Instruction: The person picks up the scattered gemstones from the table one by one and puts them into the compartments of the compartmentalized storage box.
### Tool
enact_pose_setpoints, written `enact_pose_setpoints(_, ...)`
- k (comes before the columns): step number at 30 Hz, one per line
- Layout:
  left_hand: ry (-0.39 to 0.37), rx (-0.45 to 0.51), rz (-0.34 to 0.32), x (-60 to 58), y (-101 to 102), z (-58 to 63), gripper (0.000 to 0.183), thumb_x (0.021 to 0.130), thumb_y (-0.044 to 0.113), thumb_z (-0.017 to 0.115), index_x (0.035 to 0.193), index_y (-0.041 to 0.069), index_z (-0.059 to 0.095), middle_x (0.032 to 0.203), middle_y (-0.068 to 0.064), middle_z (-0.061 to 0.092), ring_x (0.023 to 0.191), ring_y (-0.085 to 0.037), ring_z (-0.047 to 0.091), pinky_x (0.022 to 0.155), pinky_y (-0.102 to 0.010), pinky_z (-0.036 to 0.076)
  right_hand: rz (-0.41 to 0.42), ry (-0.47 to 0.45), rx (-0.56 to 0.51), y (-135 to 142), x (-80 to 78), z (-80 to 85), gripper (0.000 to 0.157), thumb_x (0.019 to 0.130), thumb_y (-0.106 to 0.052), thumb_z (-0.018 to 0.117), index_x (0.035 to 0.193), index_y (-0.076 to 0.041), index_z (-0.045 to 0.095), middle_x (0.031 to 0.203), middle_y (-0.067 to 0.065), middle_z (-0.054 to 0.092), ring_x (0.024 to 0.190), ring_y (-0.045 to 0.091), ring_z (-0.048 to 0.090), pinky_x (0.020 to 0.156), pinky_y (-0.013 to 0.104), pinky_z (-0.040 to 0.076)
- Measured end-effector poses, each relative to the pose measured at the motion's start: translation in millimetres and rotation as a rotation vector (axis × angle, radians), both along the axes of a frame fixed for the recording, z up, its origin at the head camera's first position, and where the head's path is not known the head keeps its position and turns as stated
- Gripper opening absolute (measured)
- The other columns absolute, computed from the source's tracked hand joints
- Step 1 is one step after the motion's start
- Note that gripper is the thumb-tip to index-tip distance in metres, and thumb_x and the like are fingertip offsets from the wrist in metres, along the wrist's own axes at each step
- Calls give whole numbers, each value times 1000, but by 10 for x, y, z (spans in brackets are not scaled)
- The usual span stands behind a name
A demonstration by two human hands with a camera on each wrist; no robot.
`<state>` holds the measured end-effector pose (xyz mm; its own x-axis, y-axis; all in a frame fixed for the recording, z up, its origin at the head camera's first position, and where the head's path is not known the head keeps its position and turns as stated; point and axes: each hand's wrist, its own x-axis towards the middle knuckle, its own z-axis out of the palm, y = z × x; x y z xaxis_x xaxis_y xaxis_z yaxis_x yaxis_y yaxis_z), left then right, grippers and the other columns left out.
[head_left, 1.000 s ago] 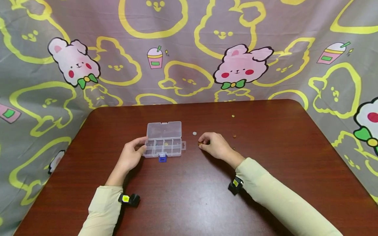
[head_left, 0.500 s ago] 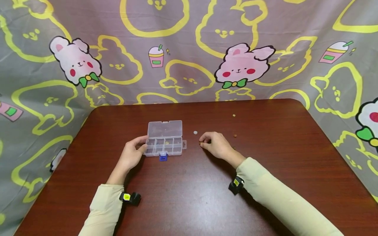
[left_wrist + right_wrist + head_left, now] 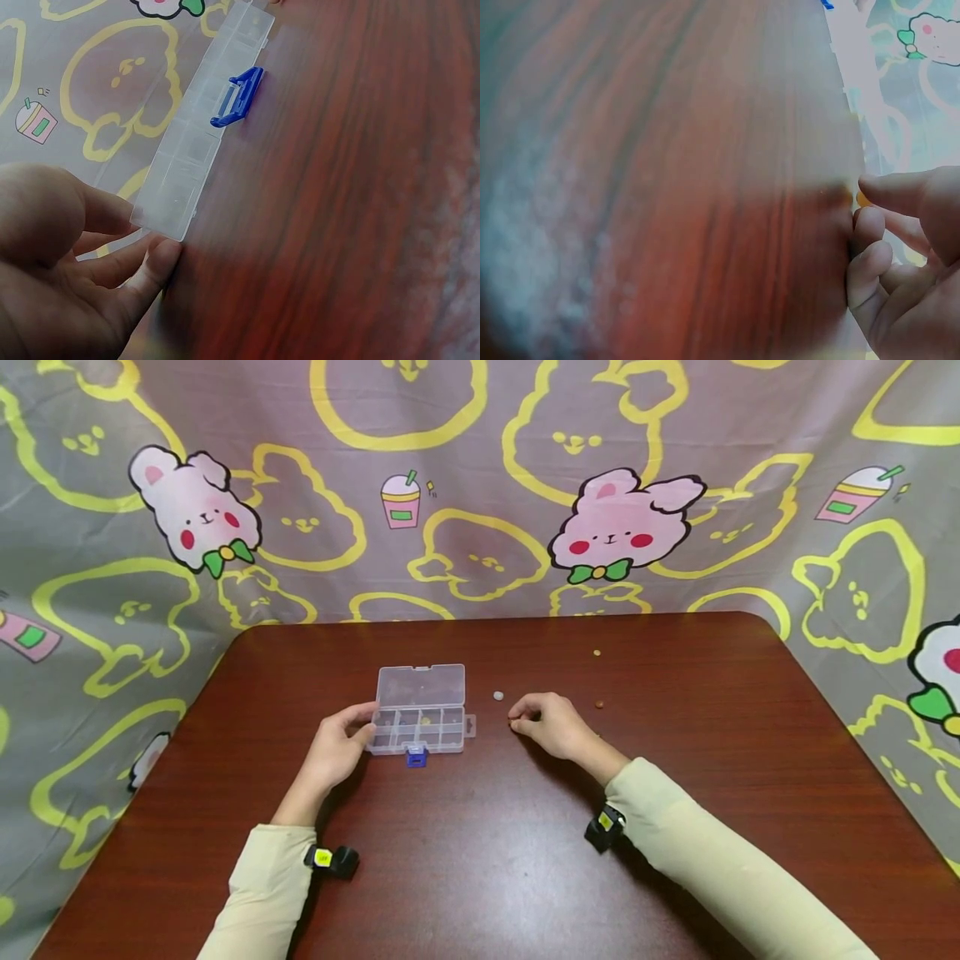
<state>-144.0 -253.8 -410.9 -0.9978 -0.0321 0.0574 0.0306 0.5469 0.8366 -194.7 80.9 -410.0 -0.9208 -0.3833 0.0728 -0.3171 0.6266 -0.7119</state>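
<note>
A clear plastic compartment box (image 3: 417, 739) lies with its lid (image 3: 422, 686) raised and a blue latch (image 3: 416, 758) at its front. My left hand (image 3: 339, 750) holds the box's left end between thumb and fingers; in the left wrist view those fingertips (image 3: 161, 255) touch its corner. Inside a back compartment sits a small yellow piece (image 3: 426, 722). To the right of the box, my right hand (image 3: 551, 725) pinches a small orange round piece (image 3: 862, 199) between thumb and forefinger, low over the table. Most of that piece is covered by the fingertips.
A small whitish round piece (image 3: 498, 696) lies between box and right hand. Further right are a brown piece (image 3: 599, 704) and, farther back, a yellow one (image 3: 597, 652). Another tiny piece (image 3: 597, 734) shows beside the right wrist. Patterned cloth (image 3: 480, 485) hangs behind the table (image 3: 480, 852).
The head view has shifted slightly. Both hands keep nearly the same places, and the orange piece shows a little less between the right fingertips than before.
</note>
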Motion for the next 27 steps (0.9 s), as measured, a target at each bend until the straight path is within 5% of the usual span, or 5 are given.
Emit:
enact_pose_setpoints(9, -2, 4, 1, 6, -9, -9, 36, 98, -5, 55, 133, -7, 59, 126, -28, 62, 105, -34, 62, 74, -17, 48, 20, -108, -79, 20, -11, 24, 7, 91, -8, 72, 98, -6, 74, 75, 1, 64, 57, 13, 57, 57, 30, 49)
enact_pose_setpoints(27, 21, 22, 1, -5, 3, -24, 35, 97, -6, 56, 132, -8, 60, 123, -27, 63, 102, -33, 62, 73, -16, 47, 61, -158, -110, 41, -30, 70, 7, 93, -5, 69, 99, -3, 72, 73, 5, 64, 52, 14, 54, 54, 31, 49)
